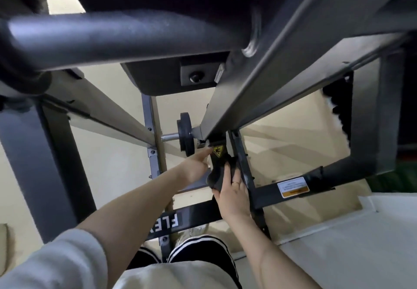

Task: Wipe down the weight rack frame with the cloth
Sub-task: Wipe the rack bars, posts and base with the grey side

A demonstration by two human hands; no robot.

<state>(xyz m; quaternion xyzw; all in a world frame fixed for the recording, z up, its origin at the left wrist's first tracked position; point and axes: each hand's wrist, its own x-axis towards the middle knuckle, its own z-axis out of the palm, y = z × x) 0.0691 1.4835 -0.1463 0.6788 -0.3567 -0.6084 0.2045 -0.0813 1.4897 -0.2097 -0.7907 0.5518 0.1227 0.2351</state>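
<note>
I look steeply down through a dark grey metal weight rack frame point(266, 189). My right hand point(232, 195) grips a dark cloth point(217, 176) and holds it against a low frame post that bears a yellow warning sticker point(217, 150). My left hand point(195, 167) reaches in from the left, its index finger stretched out and touching the post just left of the sticker. A ring shows on my right hand.
A thick padded bar point(112, 38) crosses close overhead at the top. A small black weight plate point(185, 134) sits on a peg left of the post. A long grey beam point(282, 67) slants down from the upper right. My feet stand behind a black crossbar point(191, 217) on the pale floor.
</note>
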